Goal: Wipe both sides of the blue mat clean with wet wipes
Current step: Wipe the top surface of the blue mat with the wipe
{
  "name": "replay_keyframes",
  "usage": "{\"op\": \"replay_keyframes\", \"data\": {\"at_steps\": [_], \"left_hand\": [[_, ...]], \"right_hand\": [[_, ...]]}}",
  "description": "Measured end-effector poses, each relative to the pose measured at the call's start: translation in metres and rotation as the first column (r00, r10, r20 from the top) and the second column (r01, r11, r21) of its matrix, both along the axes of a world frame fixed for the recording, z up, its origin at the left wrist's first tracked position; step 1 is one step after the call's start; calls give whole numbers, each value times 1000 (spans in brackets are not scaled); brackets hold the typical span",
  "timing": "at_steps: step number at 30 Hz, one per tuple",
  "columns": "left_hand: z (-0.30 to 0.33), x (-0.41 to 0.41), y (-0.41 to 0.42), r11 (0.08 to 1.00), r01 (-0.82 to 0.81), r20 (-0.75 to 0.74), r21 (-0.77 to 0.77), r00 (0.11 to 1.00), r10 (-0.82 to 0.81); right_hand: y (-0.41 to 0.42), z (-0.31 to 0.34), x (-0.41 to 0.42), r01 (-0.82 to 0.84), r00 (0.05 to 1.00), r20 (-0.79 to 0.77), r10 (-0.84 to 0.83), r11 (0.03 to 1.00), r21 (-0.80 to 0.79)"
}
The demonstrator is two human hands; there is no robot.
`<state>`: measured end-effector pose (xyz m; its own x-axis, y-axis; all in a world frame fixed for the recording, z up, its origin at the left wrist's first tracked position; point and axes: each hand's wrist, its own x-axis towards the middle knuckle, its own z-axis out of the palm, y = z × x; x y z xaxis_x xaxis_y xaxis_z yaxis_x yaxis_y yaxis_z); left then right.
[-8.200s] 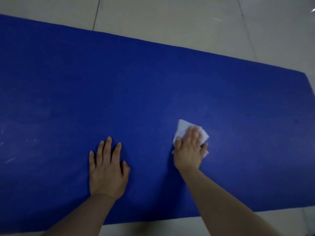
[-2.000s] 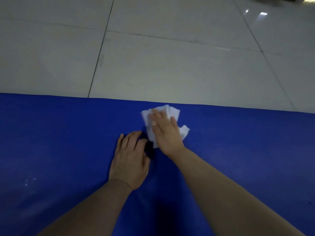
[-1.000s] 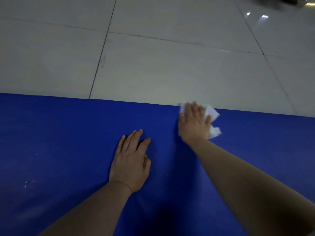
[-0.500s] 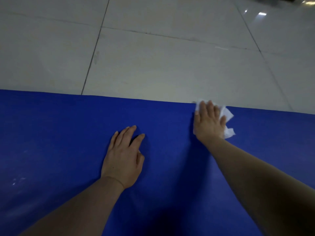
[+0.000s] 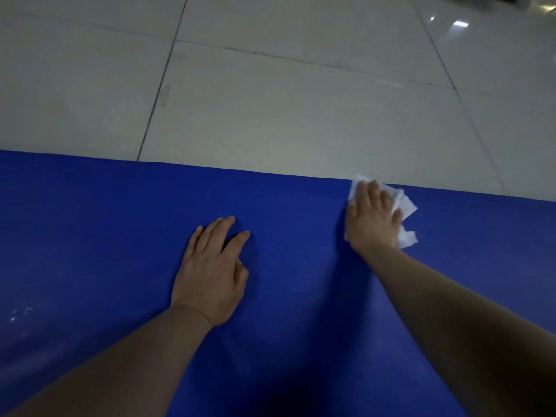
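Floor (image 5: 301,100): pale grey glossy tiles with dark grout lines, filling the upper part of the head view; small light reflections at the far upper right. Blue mat (image 5: 105,236): large, flat, deep blue, laid directly on the floor and filling the lower part of the view from left edge to right edge; its far edge runs straight across, dropping slightly toward the right; a few faint pale specks show on its surface at the lower left. Left forearm: bare, entering from the lower left corner and angled up toward the centre. Right forearm: bare, entering from the lower right and angled up and leftward. Left hand (image 5: 210,272): palm down on the mat near the centre, well short of the far edge; fingers (image 5: 215,233) straight and extended, lying mostly together, the thumb tucked along the side; it holds nothing. Right hand (image 5: 373,221): palm down at the mat's far edge, well apart from the left hand; fingers straight and close together, pressing flat on the wet wipe. Wet wipe (image 5: 406,206): white, crumpled, pinned between right hand and mat, its creased corners showing beyond the fingertips and to the right of the hand.
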<state>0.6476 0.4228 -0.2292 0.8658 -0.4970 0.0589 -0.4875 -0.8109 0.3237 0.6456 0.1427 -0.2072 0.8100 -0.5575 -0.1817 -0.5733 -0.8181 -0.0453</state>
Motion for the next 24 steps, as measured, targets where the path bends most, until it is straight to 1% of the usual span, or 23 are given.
{"op": "replay_keyframes", "data": {"at_steps": [1,2,4,5,6,8,9,10,11,12,14,15,16,17,19,20,21,22,23,24], "left_hand": [[0,0,0,1000,0,-3,0,1000,0],[0,0,0,1000,-2,-8,1,1000,2],[2,0,-1,1000,-7,-13,1,1000,7],[3,0,-1,1000,-8,-14,-1,1000,8],[3,0,-1,1000,-7,-15,-4,1000,6],[3,0,-2,1000,0,-12,-6,1000,0],[2,0,-2,1000,1,-8,-7,1000,-1],[2,1,-1,1000,0,-6,-7,1000,0],[1,1,-1,1000,-2,-7,-6,1000,2],[1,0,-1,1000,-3,-7,-7,1000,3],[1,0,0,1000,-3,-11,-10,1000,3],[2,0,0,1000,-3,-15,-10,1000,3],[2,0,-1,1000,-4,-18,-9,1000,4],[2,1,-1,1000,-4,-21,-9,1000,4],[2,2,-1,1000,-4,-21,-9,1000,4],[2,2,-1,1000,-5,-20,-11,1000,5],[2,2,-1,1000,-5,-19,-15,1000,5],[2,1,-1,1000,-5,-17,-18,1000,4],[2,1,-1,1000,-5,-17,-19,1000,4],[2,1,-2,1000,-4,-16,-20,1000,4]], "right_hand": [[14,1,2,-62,998,-13,62,998,12],[29,1,2,-171,985,-16,171,985,35],[48,0,-6,-380,925,10,380,924,42],[45,-1,-10,-408,913,19,407,913,31],[33,-1,-13,-361,933,16,361,932,28],[4,-3,-17,-122,992,-7,122,992,13],[-6,-3,-20,3,1000,-12,-3,1000,2],[-7,-1,-20,72,997,-14,-72,997,-1],[2,-1,-20,66,998,-16,-66,998,-1],[17,-1,-21,-11,1000,-21,11,1000,8],[47,-2,-30,-253,967,-8,254,966,62],[54,-2,-36,-335,942,10,335,939,78],[48,-2,-42,-362,932,23,361,929,74],[34,-2,-46,-325,946,29,324,943,66],[-1,-4,-55,-139,990,-15,140,989,45],[-12,-2,-59,-51,998,-41,52,998,33],[-16,-2,-63,0,998,-60,1,1000,23],[-10,-2,-64,1,998,-67,0,1000,14],[3,-1,-65,-41,997,-70,42,999,16],[20,-2,-68,-117,991,-64,118,993,26]]}}
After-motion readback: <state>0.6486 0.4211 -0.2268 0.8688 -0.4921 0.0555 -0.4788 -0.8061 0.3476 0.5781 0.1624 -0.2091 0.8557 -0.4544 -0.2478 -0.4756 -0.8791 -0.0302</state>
